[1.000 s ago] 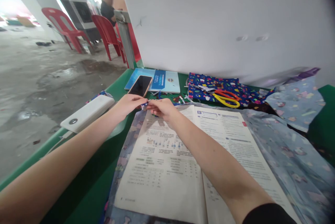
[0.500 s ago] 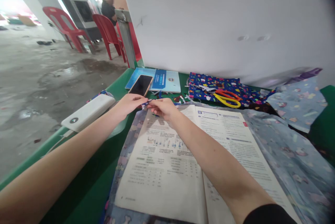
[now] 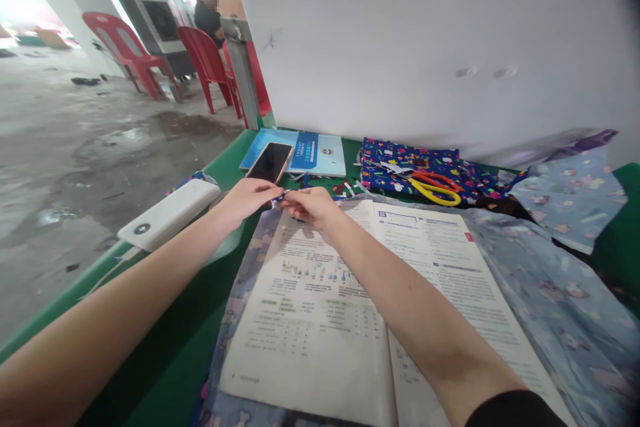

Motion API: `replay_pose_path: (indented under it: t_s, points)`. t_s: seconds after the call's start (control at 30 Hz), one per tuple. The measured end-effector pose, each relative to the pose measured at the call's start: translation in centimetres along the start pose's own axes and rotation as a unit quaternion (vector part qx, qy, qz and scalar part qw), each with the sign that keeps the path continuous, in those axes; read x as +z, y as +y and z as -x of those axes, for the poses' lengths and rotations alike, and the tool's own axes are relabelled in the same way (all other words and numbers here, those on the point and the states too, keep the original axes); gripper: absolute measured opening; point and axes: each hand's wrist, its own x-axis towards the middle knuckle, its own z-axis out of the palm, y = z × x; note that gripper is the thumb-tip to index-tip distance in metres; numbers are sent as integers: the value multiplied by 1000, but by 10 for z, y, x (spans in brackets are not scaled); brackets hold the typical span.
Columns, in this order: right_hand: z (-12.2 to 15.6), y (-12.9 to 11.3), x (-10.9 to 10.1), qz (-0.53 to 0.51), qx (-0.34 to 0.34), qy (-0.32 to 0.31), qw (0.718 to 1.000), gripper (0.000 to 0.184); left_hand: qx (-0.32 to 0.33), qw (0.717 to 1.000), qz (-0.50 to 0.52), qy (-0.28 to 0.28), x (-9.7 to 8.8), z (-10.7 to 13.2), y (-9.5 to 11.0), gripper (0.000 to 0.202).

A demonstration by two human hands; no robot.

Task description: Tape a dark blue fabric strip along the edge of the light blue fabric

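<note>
An open book (image 3: 320, 340) with printed pages lies on a patterned cloth (image 3: 545, 300), pale on its upper side, dark blue where it folds at the edge. At the book's far left corner, my left hand (image 3: 250, 199) pinches a small blue-and-white bit of the cloth between thumb and fingers. Right beside it, my right hand (image 3: 313, 206) is closed on the same bit, fingers bent above the page's top. The fingertips of both hands nearly meet, and they hide most of what lies between them.
Beyond my hands lie a phone (image 3: 270, 162) on a blue booklet (image 3: 325, 155), and scissors (image 3: 434, 187) on folded dark blue cloth (image 3: 380, 150). A white power bank (image 3: 170, 214) with a cable sits by the green table's left edge. A person (image 3: 206, 14) sits near red chairs (image 3: 205, 67).
The fingertips have shifted very slightly at the corner, and a little more of the pale side of the pinched bit shows. All else stays in place.
</note>
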Motion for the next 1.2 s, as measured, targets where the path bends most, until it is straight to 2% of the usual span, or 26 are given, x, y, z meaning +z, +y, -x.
replay_pose_path:
  t_s: [0.4, 0.57, 0.8, 1.2]
  points:
    - [-8, 6, -2, 0, -14, 0, 1000, 20, 4, 1000, -5, -17, 1, 4, 7, 37]
    - [-6, 5, -2, -1, -20, -4, 1000, 21, 24, 997, -57, -37, 0, 6, 12, 34]
    - [-7, 7, 0, 9, -26, -4, 1000, 19, 45, 992, -109, -33, -2, 5, 10, 29]
    - [3, 7, 4, 124, -102, 12, 987, 19, 68, 987, -140, -42, -1, 3, 7, 22]
